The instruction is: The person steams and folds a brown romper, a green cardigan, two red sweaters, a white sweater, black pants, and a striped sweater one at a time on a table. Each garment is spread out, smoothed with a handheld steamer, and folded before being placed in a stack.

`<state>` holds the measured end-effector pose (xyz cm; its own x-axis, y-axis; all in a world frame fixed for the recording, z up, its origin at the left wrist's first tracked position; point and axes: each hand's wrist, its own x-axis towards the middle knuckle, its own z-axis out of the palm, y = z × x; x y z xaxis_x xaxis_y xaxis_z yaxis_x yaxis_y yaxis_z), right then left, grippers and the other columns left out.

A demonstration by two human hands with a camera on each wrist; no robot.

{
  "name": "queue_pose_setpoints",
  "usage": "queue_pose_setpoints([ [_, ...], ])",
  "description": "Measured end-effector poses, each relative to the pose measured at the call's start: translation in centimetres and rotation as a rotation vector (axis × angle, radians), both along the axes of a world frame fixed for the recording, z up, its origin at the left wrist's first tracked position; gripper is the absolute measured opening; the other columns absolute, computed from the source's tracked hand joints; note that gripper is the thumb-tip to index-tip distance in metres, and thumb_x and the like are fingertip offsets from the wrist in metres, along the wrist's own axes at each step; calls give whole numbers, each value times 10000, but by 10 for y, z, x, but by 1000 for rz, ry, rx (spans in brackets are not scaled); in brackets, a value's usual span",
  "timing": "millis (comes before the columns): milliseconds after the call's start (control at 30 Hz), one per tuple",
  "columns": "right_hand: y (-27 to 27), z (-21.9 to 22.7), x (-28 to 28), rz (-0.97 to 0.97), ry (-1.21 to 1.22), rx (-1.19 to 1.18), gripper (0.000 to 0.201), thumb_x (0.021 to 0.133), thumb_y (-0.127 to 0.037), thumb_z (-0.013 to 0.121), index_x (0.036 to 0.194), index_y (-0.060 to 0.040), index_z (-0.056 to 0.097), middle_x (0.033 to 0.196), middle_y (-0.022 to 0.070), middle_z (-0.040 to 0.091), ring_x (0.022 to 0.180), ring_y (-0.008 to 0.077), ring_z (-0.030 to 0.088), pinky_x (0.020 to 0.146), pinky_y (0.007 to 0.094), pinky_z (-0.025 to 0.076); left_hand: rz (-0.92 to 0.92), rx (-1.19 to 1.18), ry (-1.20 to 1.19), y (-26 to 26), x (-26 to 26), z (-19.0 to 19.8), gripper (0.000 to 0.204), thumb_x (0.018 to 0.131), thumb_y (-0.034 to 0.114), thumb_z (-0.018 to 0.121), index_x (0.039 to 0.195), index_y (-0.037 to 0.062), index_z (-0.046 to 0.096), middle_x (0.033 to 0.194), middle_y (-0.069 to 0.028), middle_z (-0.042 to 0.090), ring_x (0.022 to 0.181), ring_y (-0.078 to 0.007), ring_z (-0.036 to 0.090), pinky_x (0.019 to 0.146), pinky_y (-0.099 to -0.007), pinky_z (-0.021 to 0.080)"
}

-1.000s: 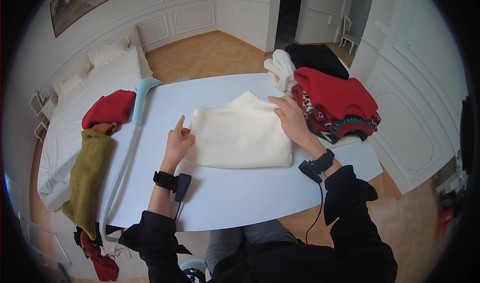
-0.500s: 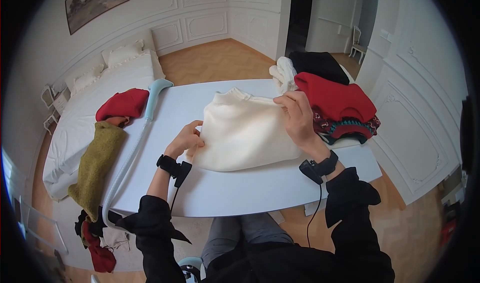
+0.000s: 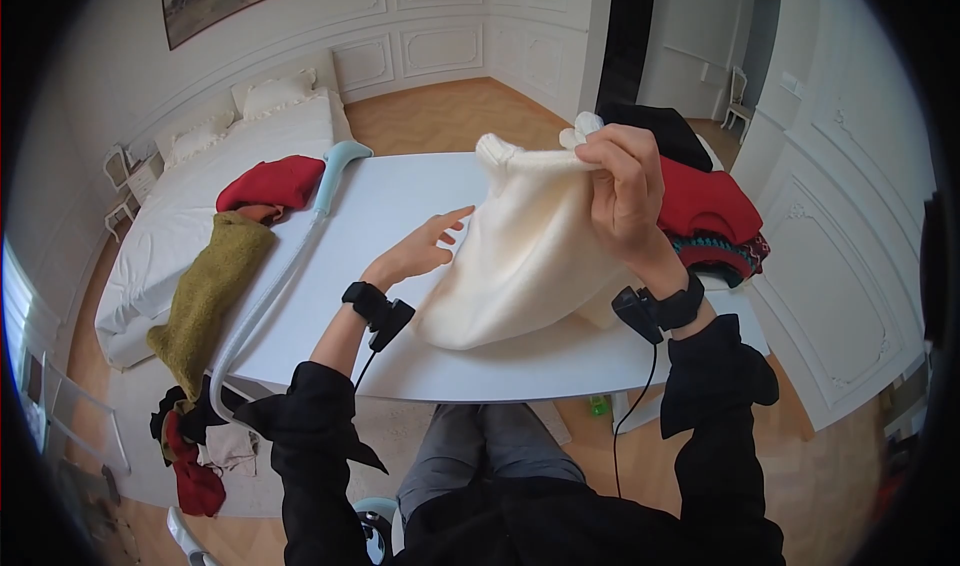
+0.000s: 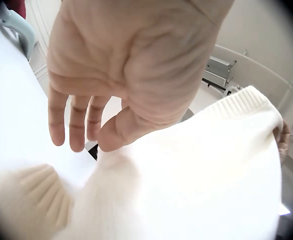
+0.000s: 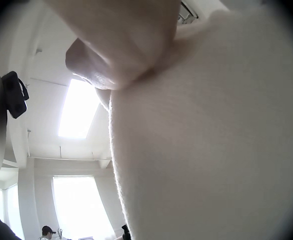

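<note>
The right hand point(image 3: 628, 191) is pinching the white sweater point(image 3: 520, 256) by its upper edge, and the cloth is hanging from that grip in a slanting drape over the middle of the table point(image 3: 395, 191), its lower folds reaching toward the near edge. How much of it is resting on the surface, I cannot tell. Holding it high by one edge is probably serving to let its weight pull the knit loose and straight. The left hand point(image 3: 420, 249) is staying free of any grip, its fingers extending beside the sweater's left side; whether the thumb is brushing the cloth is unclear. It is likely being kept close to steady or catch that side.

The steamer hose point(image 3: 275, 301) is running along the left edge, its pale blue handle point(image 3: 345, 154) lying at the far left corner, presumably out of the sweater's way. The red sweater point(image 3: 710, 201) is lying in a pile by the right edge.

The white knit is looking soft, thick and matte, bulging in rounded folds, with ribbing showing in the left wrist view. The hose is appearing ridged, the handle smooth and curved, and the olive garment point(image 3: 205, 301) past the left edge coarse and nubbly.
</note>
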<state>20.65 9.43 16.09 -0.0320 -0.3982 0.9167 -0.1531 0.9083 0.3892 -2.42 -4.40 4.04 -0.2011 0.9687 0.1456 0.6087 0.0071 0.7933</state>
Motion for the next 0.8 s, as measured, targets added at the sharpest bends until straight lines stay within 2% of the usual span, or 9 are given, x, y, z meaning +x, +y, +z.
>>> queue_pose_setpoints([
  [33,0,2,-1,6,1,3,433,663,163,602,1024,-75,576,951,73,562,843,250,561,675,336,481,-52,-4,-39,3,5,1,639,773,40,538,1396,112,413,1214,-120,554,1181,-204,463,996,-374,385],
  [167,-1,9,-1,-6,6,-19,425,679,146,618,1036,-82,578,962,76,566,831,249,565,662,329,493,-90,-45,-59,0,16,0,478,811,91,521,1287,68,486,1190,-167,556,1151,-257,491,1009,-373,366],
  [300,-1,17,13,-73,17,-72,344,750,101,638,1044,-70,587,957,90,574,822,259,578,667,333,504,-81,-13,-216,-8,19,-4,286,899,130,496,1152,-4,501,1116,-108,578,1066,-175,517,981,-304,367],
  [367,2,21,22,-111,23,-76,311,771,81,641,1042,-65,594,949,94,580,823,261,584,673,335,506,58,214,-267,-17,13,1,223,945,106,470,1130,-19,484,1043,-60,567,1000,-128,517,940,-265,384],
  [467,13,25,34,-174,35,-91,249,805,48,641,1029,-58,617,933,98,594,826,265,599,685,336,508,234,550,-353,-36,1,20,143,976,107,478,1084,12,487,960,-14,539,895,-93,505,841,-268,420],
  [600,19,27,48,-236,15,-171,214,825,-2,642,1030,-62,631,936,92,590,813,243,593,692,316,496,354,879,-142,-66,7,67,137,985,125,485,1059,10,478,912,-6,519,799,-90,483,741,-236,411],
  [700,10,34,58,-201,73,-278,205,822,-21,643,1024,-60,639,935,78,598,814,215,590,708,304,487,465,947,34,-83,20,97,145,984,130,491,1070,13,482,903,-6,517,790,-85,477,723,-228,405],
  [767,4,40,65,-19,88,-470,194,822,-28,619,1012,-57,647,943,68,610,836,195,590,726,303,482,584,1180,351,-90,34,118,157,978,135,509,1077,14,499,888,-8,516,783,-76,478,709,-222,405],
  [800,2,44,67,-20,92,-471,194,822,-28,619,1012,-57,647,943,68,610,836,195,590,726,303,482,580,1180,353,-95,40,128,157,978,135,509,1077,14,499,888,-8,516,783,-76,478,709,-222,405],
])
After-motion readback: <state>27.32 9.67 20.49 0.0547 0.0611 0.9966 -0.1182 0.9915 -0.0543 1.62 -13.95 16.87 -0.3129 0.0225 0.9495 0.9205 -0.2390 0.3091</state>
